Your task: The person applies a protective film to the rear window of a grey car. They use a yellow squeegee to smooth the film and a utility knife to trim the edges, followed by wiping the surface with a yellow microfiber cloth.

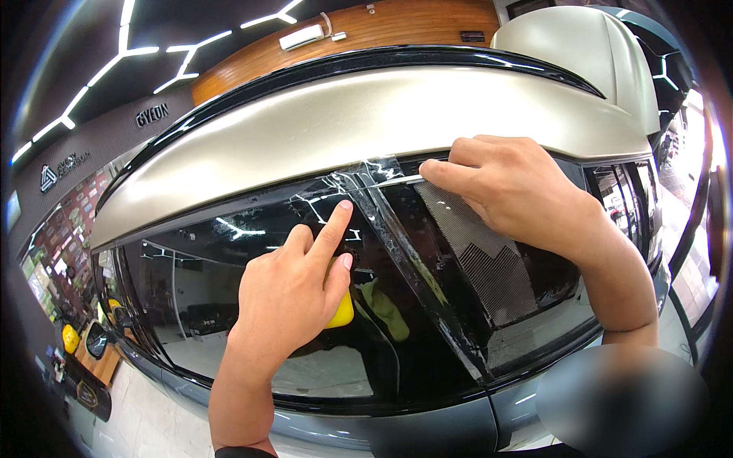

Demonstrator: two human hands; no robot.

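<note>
Yellow and rounded, a block (340,309) sits gripped under the left hand (286,282), whose index finger stretches toward crinkled clear film (378,168). The right hand (511,183) pinches a slim silver tool (400,182), its tip at that film, atop the glossy black door pillar (408,263). Beyond lie the car's pale satin-gold roof (382,107) and a brown wood-panelled wall (427,23) bearing a white air conditioner (301,37).

Dark ceiling (183,21) had white strip lights (141,51), wood-panel wall (427,24) carried 1 white AC unit (302,37), floor (130,401) was pale.
</note>
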